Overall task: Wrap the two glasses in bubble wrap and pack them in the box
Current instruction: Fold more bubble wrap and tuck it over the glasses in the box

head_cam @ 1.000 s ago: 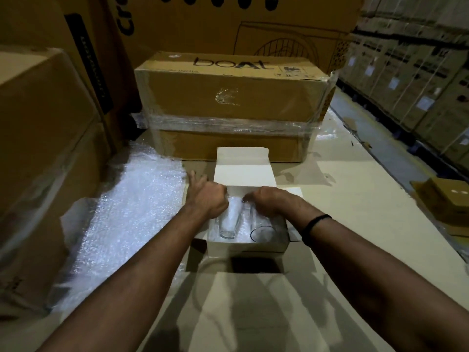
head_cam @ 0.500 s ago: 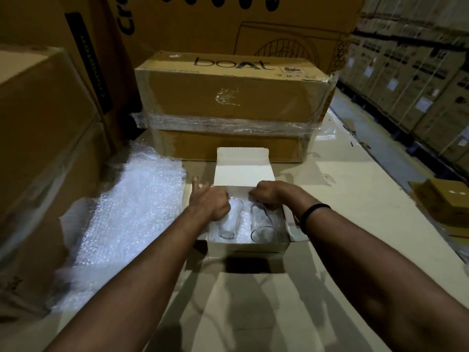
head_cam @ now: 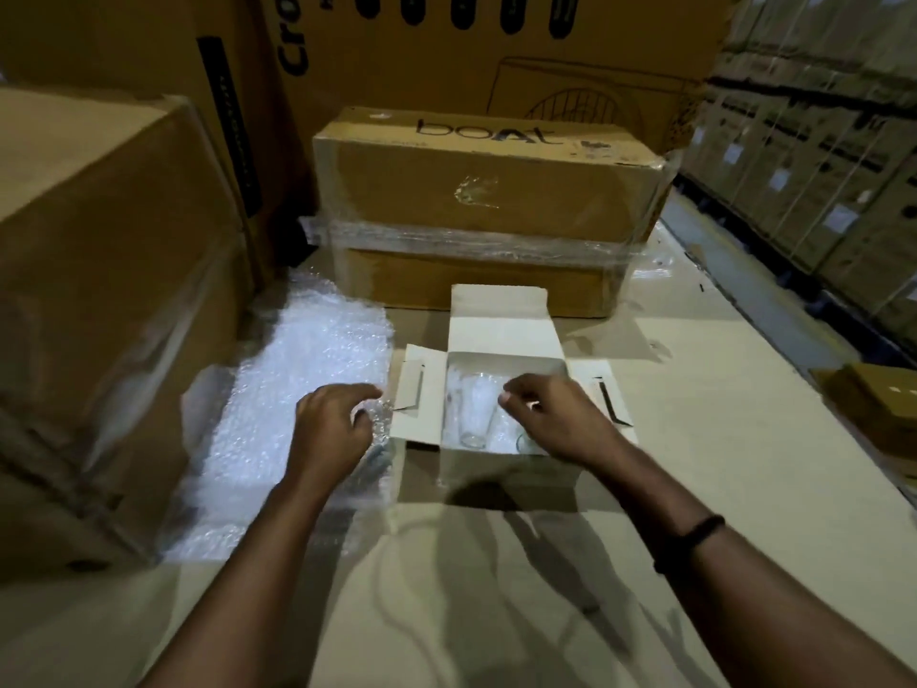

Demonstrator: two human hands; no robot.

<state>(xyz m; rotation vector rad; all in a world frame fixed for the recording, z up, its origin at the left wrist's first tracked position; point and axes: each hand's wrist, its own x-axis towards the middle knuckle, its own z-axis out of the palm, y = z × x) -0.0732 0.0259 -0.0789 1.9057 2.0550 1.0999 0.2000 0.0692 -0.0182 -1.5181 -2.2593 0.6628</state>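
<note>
Carefully: the glasses point(head_cam: 474, 414) wanted lifting from the box point(head_cam: 506, 362) one at a time, by the body.
Two glasses lay unwrapped inside the one open box; one sheet of bubble wrap point(head_cam: 297, 384) lay just left of the box, the left hand point(head_cam: 332, 427) loosely spread and empty over it; the right hand point(head_cam: 553, 419) curled above the box, grip unclear.

Left hand point(head_cam: 330, 429) and right hand point(head_cam: 551, 419) are bare, forearms uncovered to the lower frame edge. One thin black band point(head_cam: 690, 541) circles the right wrist.
</note>
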